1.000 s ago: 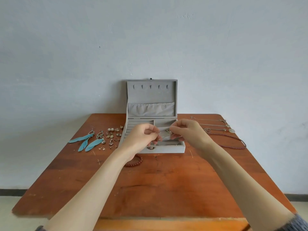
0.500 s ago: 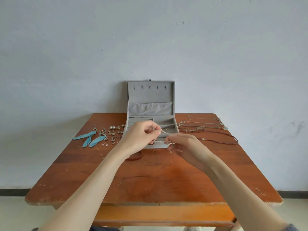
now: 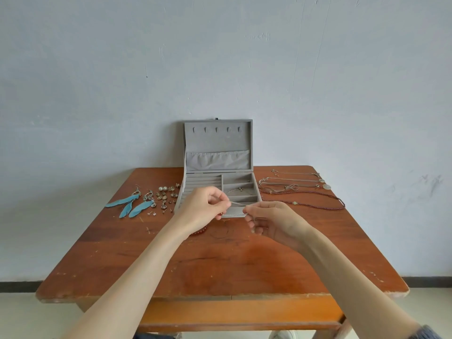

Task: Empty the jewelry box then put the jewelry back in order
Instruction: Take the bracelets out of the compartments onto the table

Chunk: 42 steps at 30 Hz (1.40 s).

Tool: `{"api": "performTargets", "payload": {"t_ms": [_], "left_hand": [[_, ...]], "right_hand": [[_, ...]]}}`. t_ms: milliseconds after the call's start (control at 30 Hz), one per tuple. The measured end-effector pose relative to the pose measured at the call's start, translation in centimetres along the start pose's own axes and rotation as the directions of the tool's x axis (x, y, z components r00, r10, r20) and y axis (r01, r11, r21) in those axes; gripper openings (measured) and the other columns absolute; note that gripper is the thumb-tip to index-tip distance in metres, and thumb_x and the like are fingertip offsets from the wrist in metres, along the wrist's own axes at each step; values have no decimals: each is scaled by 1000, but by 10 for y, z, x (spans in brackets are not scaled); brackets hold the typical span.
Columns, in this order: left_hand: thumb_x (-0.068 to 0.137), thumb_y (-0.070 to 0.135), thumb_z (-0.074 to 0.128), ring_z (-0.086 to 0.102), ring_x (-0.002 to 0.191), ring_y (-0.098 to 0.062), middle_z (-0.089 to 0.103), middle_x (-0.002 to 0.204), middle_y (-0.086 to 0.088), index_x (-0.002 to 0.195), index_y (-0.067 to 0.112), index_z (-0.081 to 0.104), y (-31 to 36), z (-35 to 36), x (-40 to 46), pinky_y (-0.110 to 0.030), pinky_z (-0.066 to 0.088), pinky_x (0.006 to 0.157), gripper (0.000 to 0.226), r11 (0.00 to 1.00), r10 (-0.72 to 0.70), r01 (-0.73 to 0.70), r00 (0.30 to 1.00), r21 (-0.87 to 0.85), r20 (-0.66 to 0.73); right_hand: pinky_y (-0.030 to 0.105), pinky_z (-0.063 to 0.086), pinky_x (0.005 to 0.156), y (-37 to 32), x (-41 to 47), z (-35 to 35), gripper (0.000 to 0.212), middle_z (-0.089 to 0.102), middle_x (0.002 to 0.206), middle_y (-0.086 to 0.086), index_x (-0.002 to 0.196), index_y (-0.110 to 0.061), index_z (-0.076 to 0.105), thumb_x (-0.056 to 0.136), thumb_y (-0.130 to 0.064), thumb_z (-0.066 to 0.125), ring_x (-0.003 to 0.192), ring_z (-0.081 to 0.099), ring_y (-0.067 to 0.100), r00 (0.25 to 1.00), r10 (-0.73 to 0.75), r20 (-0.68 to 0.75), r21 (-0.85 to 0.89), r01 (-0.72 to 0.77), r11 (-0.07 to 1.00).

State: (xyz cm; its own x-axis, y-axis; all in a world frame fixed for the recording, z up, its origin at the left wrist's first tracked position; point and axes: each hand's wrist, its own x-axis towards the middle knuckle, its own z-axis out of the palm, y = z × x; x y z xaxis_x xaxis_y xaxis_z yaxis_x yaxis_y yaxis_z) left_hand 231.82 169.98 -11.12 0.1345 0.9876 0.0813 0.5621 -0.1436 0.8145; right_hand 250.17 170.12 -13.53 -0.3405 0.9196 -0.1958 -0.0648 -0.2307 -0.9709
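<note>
We have a single view, from a camera worn on the head, looking forward and slightly down across the table (image 3: 220, 265) toward the wall (image 3: 220, 57). We sit at the table's near edge, so both forearms enter from the bottom corners and the left hand (image 3: 203, 209) and right hand (image 3: 271, 221) meet near the middle of the frame, close to us. The open box (image 3: 217, 143) stands farther off, centred, its lid against the wall. The wide lens bends the table's edges outward and takes in a strip of floor (image 3: 428, 309) at either side. No second view overlaps it.
</note>
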Motion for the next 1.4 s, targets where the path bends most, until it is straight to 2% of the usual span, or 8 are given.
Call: {"api": "performTargets", "payload": {"t_ms": [167,233,333,467,633,900,1167,1400], "left_hand": [[83,24,67,58,62,-3,67,73,2,81,17,63,-16,23,3,-14,40,55,8,992,-71,80,992,93,-100],[83,24,67,56,64,-2,61,70,8,83,15,65,-21,30,3,-12,37,55,9,983,-60,87,984,161,-169],[84,25,66,59,77,-11,61,76,6,85,14,67,-29,39,3,-21,43,66,10,964,-20,85,968,252,-250],[86,26,64,61,86,-17,67,90,-1,89,14,71,-34,48,4,-28,48,72,14,925,55,59,956,376,-287],[88,26,61,57,93,-17,62,97,-3,97,14,72,-37,54,6,-22,40,71,19,900,123,25,943,435,-309],[88,35,59,49,100,-18,63,99,0,99,18,69,-43,57,7,-27,40,84,23,831,228,-7,917,556,-329],[90,40,54,47,97,-18,57,93,1,101,18,72,-48,50,9,-26,39,80,30,777,286,-68,924,626,-255],[89,44,54,45,98,-15,52,95,3,104,19,70,-51,44,6,-22,35,78,33,756,322,-140,930,639,-177]], "right_hand": [[22,44,59,4,7,5,14,61,58,1,69,-6,69,81,-12,66,49,50,8,952,-123,-281,-411,-4,912],[29,50,71,10,13,7,16,64,59,0,65,-11,70,78,-19,68,62,58,13,923,-163,-347,-580,-75,811],[32,53,79,17,21,11,15,69,74,3,66,-20,70,78,-27,67,83,64,19,901,-191,-390,-709,-162,687],[33,53,76,21,25,15,14,71,83,6,82,-17,74,81,-26,63,86,65,25,885,-204,-419,-743,-205,637],[29,51,70,22,28,15,13,71,86,9,83,-15,74,81,-23,64,85,64,26,868,-212,-449,-731,-221,645],[28,46,70,23,32,13,7,68,95,8,83,-15,68,80,-18,63,91,61,27,866,-238,-439,-772,-228,594],[30,47,77,23,29,10,14,68,98,7,92,-17,71,84,-18,60,96,60,28,873,-337,-352,-847,-144,512],[31,45,86,28,25,10,19,59,109,3,102,-19,71,88,-19,57,101,57,24,915,-366,-167,-916,-7,402]]}}
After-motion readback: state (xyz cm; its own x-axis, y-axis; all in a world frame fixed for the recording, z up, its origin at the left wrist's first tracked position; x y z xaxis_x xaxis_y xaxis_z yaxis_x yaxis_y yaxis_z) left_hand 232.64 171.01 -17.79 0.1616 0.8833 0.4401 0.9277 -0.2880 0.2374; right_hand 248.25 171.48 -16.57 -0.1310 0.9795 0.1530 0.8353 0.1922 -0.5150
